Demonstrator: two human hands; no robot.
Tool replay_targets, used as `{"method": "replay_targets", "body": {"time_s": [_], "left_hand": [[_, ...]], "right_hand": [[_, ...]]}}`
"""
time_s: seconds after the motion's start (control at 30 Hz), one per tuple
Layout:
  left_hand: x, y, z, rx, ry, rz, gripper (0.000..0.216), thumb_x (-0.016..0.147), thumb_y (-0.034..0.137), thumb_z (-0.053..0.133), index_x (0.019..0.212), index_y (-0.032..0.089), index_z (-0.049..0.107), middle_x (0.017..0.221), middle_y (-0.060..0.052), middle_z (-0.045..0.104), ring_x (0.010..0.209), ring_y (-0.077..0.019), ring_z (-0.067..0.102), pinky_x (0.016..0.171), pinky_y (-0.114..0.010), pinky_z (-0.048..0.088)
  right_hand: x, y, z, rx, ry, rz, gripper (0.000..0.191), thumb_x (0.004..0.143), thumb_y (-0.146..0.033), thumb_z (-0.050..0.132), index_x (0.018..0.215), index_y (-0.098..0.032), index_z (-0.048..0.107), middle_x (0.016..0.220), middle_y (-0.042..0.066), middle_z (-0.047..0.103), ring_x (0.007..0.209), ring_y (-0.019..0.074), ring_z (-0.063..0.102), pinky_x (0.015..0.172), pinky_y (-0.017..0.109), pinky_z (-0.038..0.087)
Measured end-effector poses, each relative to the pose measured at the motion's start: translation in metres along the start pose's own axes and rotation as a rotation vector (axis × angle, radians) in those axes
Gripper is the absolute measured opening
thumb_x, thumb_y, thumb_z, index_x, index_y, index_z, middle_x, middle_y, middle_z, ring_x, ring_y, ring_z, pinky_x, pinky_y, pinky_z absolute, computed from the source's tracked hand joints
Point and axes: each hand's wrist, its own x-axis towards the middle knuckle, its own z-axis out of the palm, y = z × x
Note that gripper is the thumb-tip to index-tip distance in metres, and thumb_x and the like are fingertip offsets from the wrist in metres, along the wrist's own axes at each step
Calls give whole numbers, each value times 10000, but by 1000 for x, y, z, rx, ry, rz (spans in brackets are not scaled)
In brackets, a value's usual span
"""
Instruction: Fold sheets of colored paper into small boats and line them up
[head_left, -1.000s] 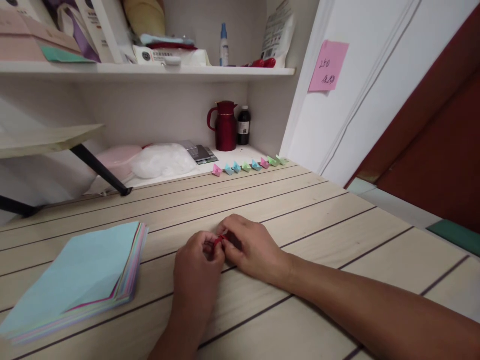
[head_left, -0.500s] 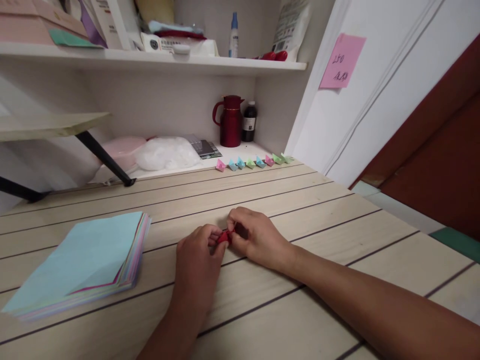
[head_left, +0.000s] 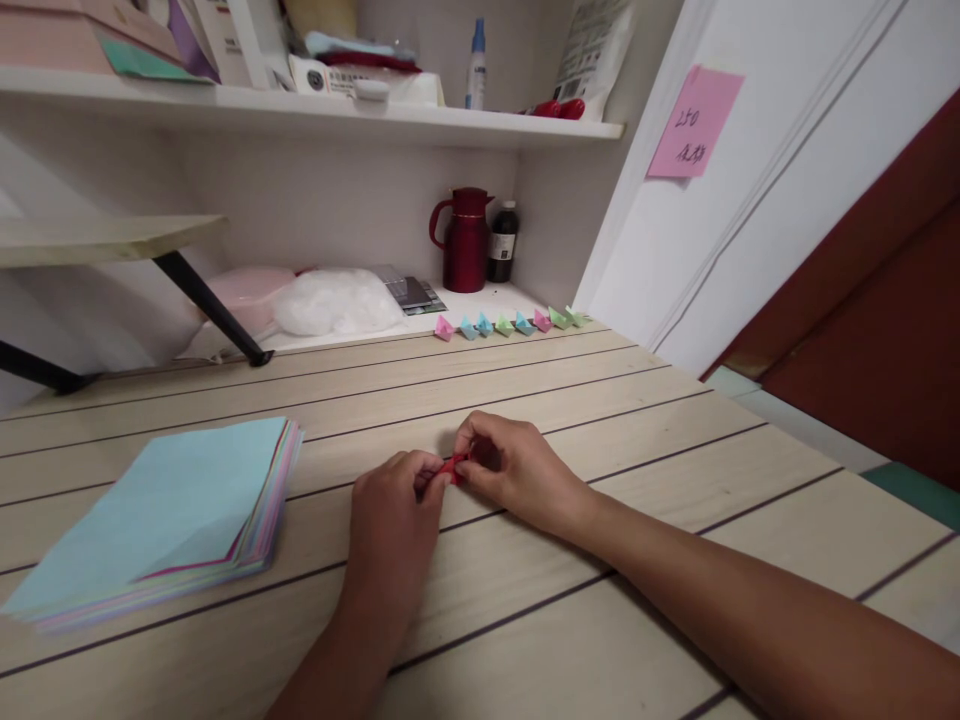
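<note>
A small folded piece of red paper (head_left: 454, 468) is held just above the wood-plank table (head_left: 600, 640), between the fingertips of both hands. My left hand (head_left: 397, 505) pinches its left end between thumb and fingers. On the other side, my right hand (head_left: 517, 465) grips the right end, thumb below and index finger curled over. Fingers cover much of the paper, so its exact shape is hard to make out. To the left lies a stack of coloured paper (head_left: 172, 500), light blue on top. Several small folded paper boats (head_left: 505, 324) stand in a row along the table's back edge.
Behind the table are a dark red jug (head_left: 466, 245), a dark bottle (head_left: 502, 243) and a white plastic bag (head_left: 334, 302). A raised wooden stand (head_left: 112, 240) on black legs is at the left. A pink note (head_left: 696, 122) sticks to the wall.
Both hands stay in nearly the same place. The left thumb and fingers have closed nearer together, and the red paper looks flatter and turned between them. The view has shifted slightly.
</note>
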Motion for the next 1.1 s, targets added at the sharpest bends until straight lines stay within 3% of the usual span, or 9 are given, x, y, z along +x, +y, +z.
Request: {"method": "replay_targets", "body": {"time_s": [0.57, 0.9, 1.1], "left_hand": [[1, 8, -7, -7, -27, -82, 131, 786, 293, 608, 756, 234, 721, 727, 17, 749, 670, -168, 675, 662, -291, 443], [0, 18, -12, -25, -70, -203, 155, 774, 323, 601, 702, 231, 704, 643, 27, 708, 599, -155, 614, 578, -267, 389], [0, 9, -4, -36, -41, -123, 136, 770, 315, 590, 691, 233, 664, 643, 30, 696, 583, -144, 604, 599, -263, 413]], "right_hand": [[-1, 1, 0, 18, 46, 51, 111, 758, -115, 684, 729, -191, 608, 733, -18, 693, 652, 118, 605, 597, 219, 423], [-1, -1, 0, -2, 63, 28, 157, 752, -76, 675, 681, -189, 592, 736, -16, 704, 668, 125, 630, 616, 222, 435], [0, 2, -3, 3, -3, 30, 120, 775, -77, 667, 773, -196, 654, 749, -28, 702, 680, 119, 623, 616, 217, 434]]}}
